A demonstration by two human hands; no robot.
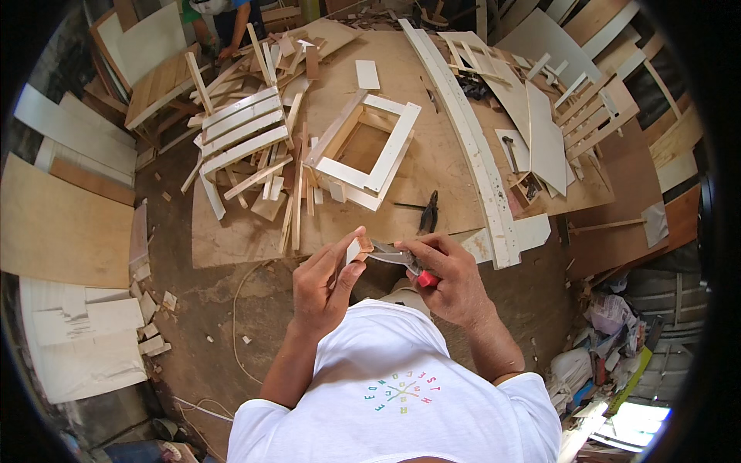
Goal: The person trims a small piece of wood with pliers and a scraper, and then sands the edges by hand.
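In my left hand [318, 297] is a small wooden block [355, 250], pale on one face and brownish at its end, pinched between thumb and fingers. My right hand [455, 284] is closed around red-handled pliers [394, 258], whose exact kind I cannot make out. Their metal jaws meet the block's right end, in front of my white shirt. Just beyond my hands, a black pair of pliers [429, 212] lies on the plywood tabletop [455, 208]. Farther off, a rectangular wooden frame [396, 158] with pale top boards rests there.
A slatted wooden piece [243, 131] sits among loose sticks at left. One long pale beam [471, 147] runs along the table's right side, with a hammer [510, 154] beyond it. Boards [65, 224] lean at far left. Another person's arm [239, 31] shows at the back.
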